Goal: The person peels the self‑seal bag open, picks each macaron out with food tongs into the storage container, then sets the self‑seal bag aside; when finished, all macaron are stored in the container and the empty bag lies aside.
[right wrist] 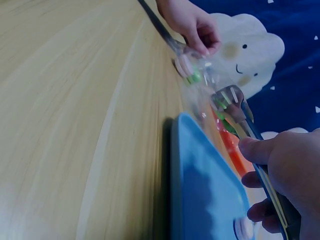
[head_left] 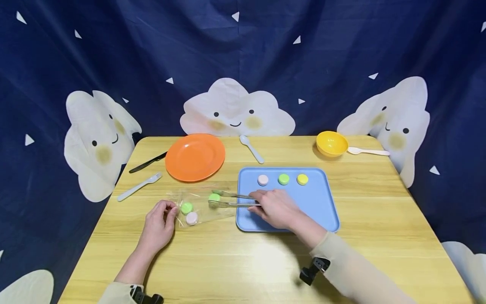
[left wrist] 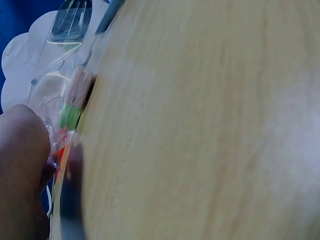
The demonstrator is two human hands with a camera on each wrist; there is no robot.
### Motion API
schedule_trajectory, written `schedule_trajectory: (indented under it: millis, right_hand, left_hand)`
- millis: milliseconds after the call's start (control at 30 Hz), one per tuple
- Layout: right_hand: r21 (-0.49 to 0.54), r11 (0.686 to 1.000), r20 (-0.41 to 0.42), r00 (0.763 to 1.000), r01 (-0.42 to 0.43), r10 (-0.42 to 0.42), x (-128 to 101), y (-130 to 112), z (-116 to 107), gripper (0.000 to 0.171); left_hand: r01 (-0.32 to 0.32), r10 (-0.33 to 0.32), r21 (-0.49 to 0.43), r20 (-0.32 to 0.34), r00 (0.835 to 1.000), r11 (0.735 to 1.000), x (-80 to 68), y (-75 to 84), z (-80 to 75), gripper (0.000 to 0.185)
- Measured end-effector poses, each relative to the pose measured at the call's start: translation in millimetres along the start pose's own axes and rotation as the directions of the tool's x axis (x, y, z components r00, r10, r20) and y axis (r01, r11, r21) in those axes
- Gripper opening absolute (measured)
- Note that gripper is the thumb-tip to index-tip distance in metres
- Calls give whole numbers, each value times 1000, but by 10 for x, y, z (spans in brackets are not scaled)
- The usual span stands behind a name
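My left hand (head_left: 157, 226) pinches the left end of a clear plastic bag (head_left: 212, 214), which lies on the table. A green macaron (head_left: 186, 208) and a pale pink macaron (head_left: 192, 218) rest in it near my fingers. In my right hand (head_left: 277, 209) is a pair of metal tongs (head_left: 237, 205), reaching left from above the tray. Their fork-like tips sit on either side of another green macaron (head_left: 214, 197), over the bag's right part. The right wrist view shows thumb and fingers curled round the tongs (right wrist: 250, 125); the left wrist view shows the bag (left wrist: 47, 107) beside my left hand.
A blue tray (head_left: 303, 207) bears pink (head_left: 263, 180), green (head_left: 283, 179) and yellow (head_left: 302, 179) macarons. Behind are an orange plate (head_left: 195, 157), a spoon (head_left: 251, 148) and a yellow bowl (head_left: 332, 143) beside a pale spoon (head_left: 368, 151). A black knife (head_left: 148, 162) and fork (head_left: 139, 186) lie left.
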State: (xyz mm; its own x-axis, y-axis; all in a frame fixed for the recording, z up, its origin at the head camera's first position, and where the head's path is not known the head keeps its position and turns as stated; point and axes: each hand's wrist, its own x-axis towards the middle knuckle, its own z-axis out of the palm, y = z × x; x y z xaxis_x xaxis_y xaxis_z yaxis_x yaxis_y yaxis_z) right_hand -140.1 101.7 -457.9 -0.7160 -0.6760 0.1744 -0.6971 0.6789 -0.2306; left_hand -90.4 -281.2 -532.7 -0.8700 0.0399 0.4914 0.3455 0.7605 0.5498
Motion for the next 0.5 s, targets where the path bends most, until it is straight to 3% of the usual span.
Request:
schedule_trajectory:
  millis: [500]
  right_hand:
    - [-22, 994, -92, 990, -106, 104, -655, 415, -322, 34]
  left_hand:
    - [-12, 12, -8, -6, 1000, 1000, 22, 30, 8, 8]
